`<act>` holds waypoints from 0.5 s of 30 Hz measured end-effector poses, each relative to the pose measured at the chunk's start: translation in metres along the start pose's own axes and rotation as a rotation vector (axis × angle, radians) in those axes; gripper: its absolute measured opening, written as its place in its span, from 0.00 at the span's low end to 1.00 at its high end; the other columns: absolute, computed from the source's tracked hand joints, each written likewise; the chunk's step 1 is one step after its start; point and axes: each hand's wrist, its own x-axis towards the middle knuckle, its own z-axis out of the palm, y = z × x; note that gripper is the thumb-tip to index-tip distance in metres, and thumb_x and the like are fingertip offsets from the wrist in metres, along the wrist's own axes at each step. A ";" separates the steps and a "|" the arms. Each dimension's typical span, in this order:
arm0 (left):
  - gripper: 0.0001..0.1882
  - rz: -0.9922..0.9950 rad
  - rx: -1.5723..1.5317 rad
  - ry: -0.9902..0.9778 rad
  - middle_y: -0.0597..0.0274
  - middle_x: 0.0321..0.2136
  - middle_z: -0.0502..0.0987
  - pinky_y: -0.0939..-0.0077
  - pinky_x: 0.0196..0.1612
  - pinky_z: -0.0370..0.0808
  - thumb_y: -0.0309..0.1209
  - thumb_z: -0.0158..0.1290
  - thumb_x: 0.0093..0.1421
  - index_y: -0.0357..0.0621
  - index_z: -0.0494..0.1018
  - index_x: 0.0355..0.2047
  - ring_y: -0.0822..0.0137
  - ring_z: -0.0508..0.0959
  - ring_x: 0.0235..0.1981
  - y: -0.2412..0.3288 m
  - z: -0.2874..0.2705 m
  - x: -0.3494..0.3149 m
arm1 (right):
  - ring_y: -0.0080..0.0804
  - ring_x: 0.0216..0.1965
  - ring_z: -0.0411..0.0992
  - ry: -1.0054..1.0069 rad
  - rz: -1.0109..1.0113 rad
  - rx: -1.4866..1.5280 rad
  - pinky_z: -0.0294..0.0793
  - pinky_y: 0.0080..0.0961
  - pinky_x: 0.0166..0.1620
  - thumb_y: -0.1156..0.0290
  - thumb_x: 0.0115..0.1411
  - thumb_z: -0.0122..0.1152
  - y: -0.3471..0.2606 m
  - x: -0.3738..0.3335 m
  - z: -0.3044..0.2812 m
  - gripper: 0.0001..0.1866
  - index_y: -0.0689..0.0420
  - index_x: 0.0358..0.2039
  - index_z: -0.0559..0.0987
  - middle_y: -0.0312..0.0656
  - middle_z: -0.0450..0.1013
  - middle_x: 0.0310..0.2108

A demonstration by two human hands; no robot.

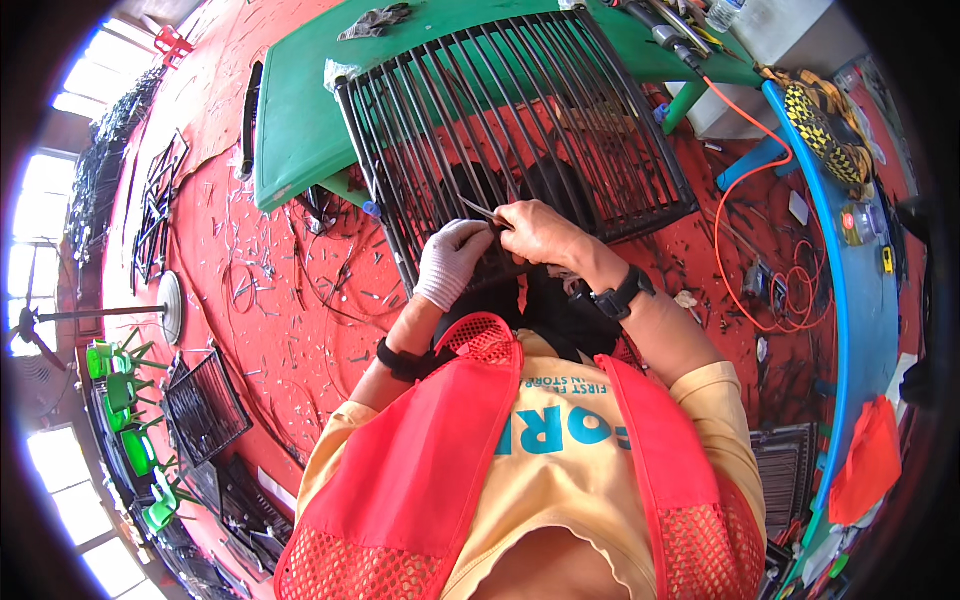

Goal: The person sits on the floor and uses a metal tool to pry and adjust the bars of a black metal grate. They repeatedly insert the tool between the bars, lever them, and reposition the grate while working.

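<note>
A black slatted frame (470,90) leans from the green table (300,110) toward my lap, its long bars running away from me. My left hand (455,262), in a white knit glove, is closed at the frame's near side, fingertips pinched together. What lies between those fingers is hidden. Bare and closed, my right hand (540,232) grips a tool with a narrow metal blade (477,208), whose tip points left and away from me. The handle is covered by my fingers. Both hands almost touch each other above my dark-clothed lap.
Cut black strips litter the red floor (260,250). An orange hose (722,230) curls down at the right beside a blue table (850,330). A dark glove (375,22) lies on the green table. Green chairs (120,390) and another black frame (205,405) stand at left.
</note>
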 end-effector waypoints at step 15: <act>0.10 -0.153 -0.448 0.060 0.68 0.20 0.78 0.89 0.18 0.64 0.30 0.53 0.62 0.40 0.78 0.40 0.84 0.69 0.16 0.043 0.014 0.004 | 0.43 0.24 0.75 0.633 -0.536 -0.108 0.74 0.35 0.28 0.70 0.58 0.57 -0.018 -0.031 -0.025 0.10 0.54 0.41 0.74 0.47 0.74 0.21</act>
